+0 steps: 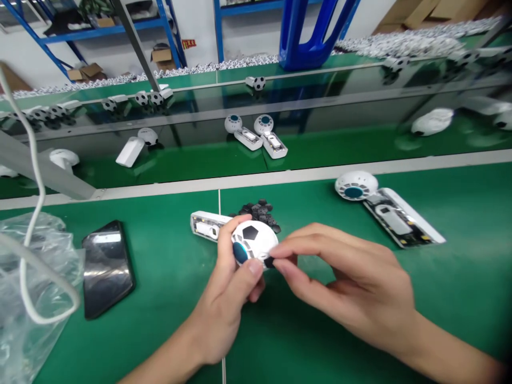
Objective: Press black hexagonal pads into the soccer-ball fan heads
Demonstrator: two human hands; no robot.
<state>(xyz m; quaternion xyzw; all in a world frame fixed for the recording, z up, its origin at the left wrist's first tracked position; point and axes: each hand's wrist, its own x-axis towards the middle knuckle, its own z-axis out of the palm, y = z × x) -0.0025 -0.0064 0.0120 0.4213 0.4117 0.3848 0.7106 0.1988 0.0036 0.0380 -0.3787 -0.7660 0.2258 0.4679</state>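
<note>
Left hand: thumb and fingers curled round a football-patterned ball, blue disc at its side. Right hand: thumb and forefinger pinched on a black piece, at the ball's lower right edge. Just behind ball: heap of black pieces. On green bench: phone, left; white gadget, right. Across pale rail: further gadgets.

Toward the left of my bench, short of its far edge, I have a dark phone lying just beside a crumpled clear bag. A white cable hangs looped before the bag. On the far bench I see a blue plastic frame, perhaps a stool; beyond it, blue shelves, boxes, a plant and a red sign.
</note>
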